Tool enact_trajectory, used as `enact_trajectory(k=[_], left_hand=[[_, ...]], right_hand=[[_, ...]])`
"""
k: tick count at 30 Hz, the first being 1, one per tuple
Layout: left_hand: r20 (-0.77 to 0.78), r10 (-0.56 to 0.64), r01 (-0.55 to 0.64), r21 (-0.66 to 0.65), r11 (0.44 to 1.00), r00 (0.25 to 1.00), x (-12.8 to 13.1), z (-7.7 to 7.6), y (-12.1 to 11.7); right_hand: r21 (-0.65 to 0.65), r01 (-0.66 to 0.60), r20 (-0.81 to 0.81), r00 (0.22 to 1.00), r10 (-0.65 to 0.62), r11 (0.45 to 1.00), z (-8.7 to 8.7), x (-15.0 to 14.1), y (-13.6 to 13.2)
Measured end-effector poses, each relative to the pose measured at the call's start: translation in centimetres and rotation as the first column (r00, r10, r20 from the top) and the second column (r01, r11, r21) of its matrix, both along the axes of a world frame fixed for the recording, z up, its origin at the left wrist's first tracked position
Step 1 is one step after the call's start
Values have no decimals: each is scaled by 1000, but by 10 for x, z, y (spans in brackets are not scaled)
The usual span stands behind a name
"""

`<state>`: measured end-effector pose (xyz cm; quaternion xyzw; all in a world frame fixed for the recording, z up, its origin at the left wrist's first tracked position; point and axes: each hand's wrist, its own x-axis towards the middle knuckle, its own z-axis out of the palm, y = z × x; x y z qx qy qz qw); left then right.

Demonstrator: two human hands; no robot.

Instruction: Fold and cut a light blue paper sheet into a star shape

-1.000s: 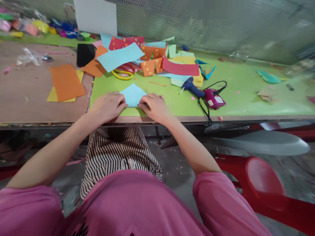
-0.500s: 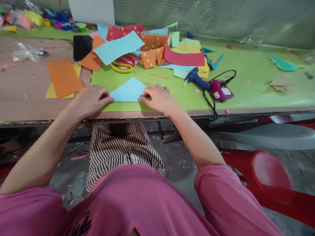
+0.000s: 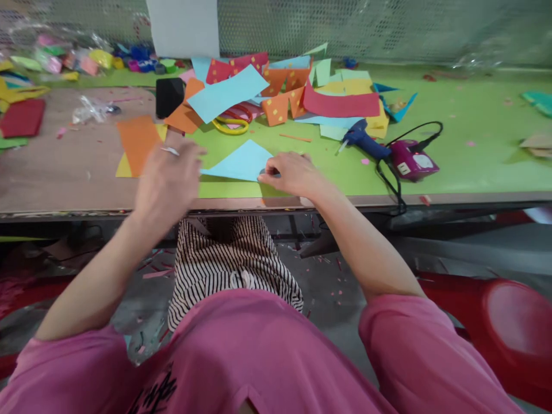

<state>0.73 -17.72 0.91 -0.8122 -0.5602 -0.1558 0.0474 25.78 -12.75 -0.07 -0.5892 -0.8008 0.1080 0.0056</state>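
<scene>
A light blue folded paper lies on the green mat near the table's front edge. My right hand rests on its right corner, fingers curled and pinching the paper's edge. My left hand hovers left of the paper, lifted off it and blurred by motion, a ring on one finger; its fingers look loosely apart and nothing shows in it.
Behind lies a heap of coloured paper pieces, yellow-handled scissors, a black object, and orange and yellow sheets. A blue glue gun and a purple plug sit to the right. A red stool stands at lower right.
My left hand has lifted off the blue paper and moved left and up. The right hand keeps its hold on the paper's right corner. The camera has shifted slightly.
</scene>
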Motion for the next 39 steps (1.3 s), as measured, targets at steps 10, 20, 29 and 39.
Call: enact_trajectory(k=[10, 20, 29, 39], left_hand=[[-30, -259, 256, -77, 963, 965, 56, -61, -9], [-54, -268, 263, -81, 961, 962, 54, -60, -9], [-126, -278, 269, -86, 959, 952, 56, -51, -10], [-143, -329, 327, -39, 944, 933, 53, -57, -8]], right_hand=[[-16, -20, -34, 999, 19, 1000, 1, 2, -1], [-34, 24, -11, 1000, -25, 999, 1, 8, -6], [-10, 84, -10, 996, -84, 996, -7, 50, -14], [110, 193, 17, 980, -196, 975, -5, 75, -39]])
